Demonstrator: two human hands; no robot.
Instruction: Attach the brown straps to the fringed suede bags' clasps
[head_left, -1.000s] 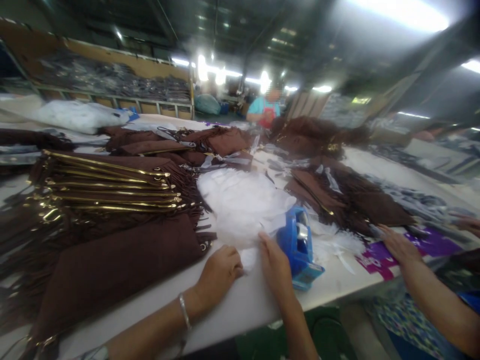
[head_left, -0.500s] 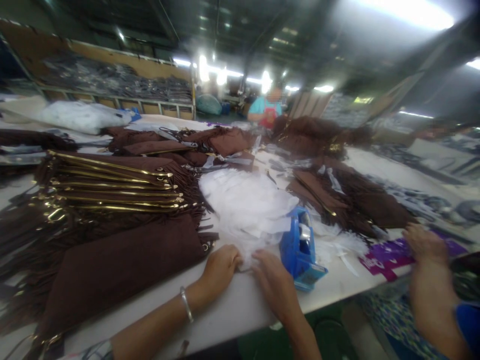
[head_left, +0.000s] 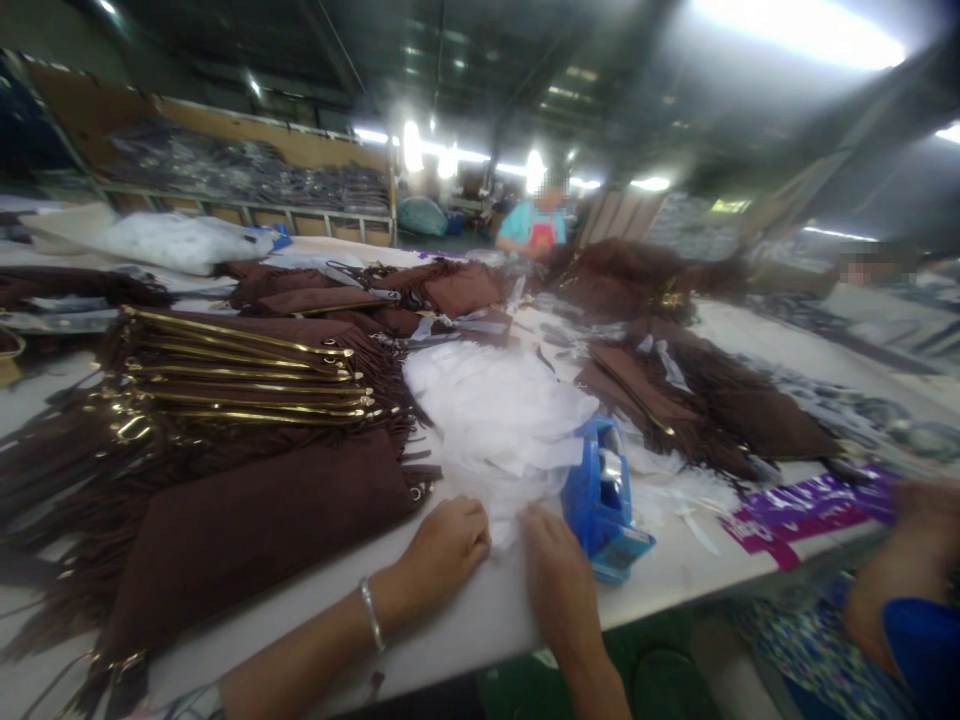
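My left hand (head_left: 448,543), a silver bangle on its wrist, rests at the table's near side with its fingers curled closed. Whatever it may pinch is hidden. Opposite it, my right hand (head_left: 556,565) is bent at the fingers and smeared by motion, so its grip does not show. Between and just beyond both hands lies the loose edge of a pile of thin white sheets (head_left: 499,405). Close to the right hand stands a blue tape dispenser (head_left: 600,505). Left of my left hand lies a dark brown fringed bag (head_left: 262,530) with a metal ring at its corner.
Brown bags with gold zippers (head_left: 247,375) are stacked at the left. More brown bags (head_left: 697,400) lie at the right. A purple printed strip (head_left: 810,515) runs along the right edge, near a co-worker's blurred arm (head_left: 900,560). Another person (head_left: 536,225) stands across the table.
My hands have moved slightly apart, the right one shifting rightward. The co-worker's hand at the right has drawn back from the purple strip.
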